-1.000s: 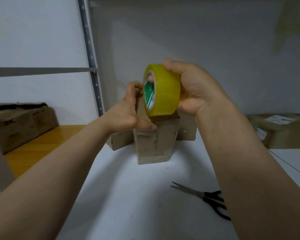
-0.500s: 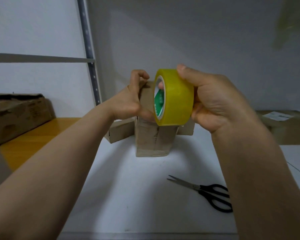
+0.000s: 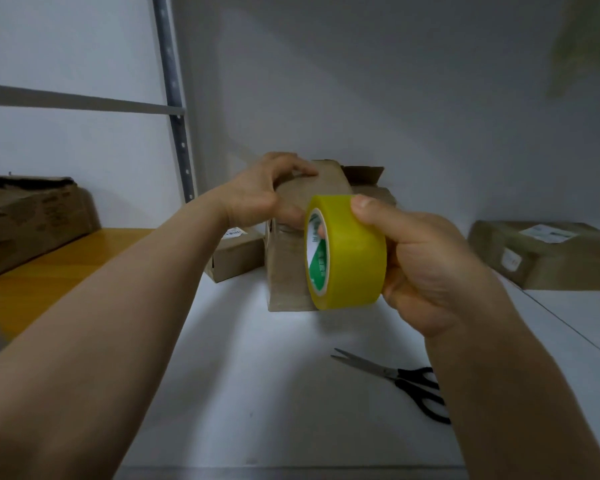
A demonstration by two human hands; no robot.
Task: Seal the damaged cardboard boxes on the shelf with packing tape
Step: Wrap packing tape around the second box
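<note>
our left hand (image 3: 262,194) clasps the top of the upright cardboard box (image 3: 286,271) mid-shelf; our right hand (image 3: 430,268) grips the yellow tape roll (image 3: 352,252) just before it, scissors (image 3: 407,381) lying near on the white shelf (image 3: 250,375).

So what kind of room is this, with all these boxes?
Probably a storeroom or packing spot. Cardboard boxes sit on a white shelf with a holed metal post, and there's yellow packing tape and scissors for sealing them.
</note>
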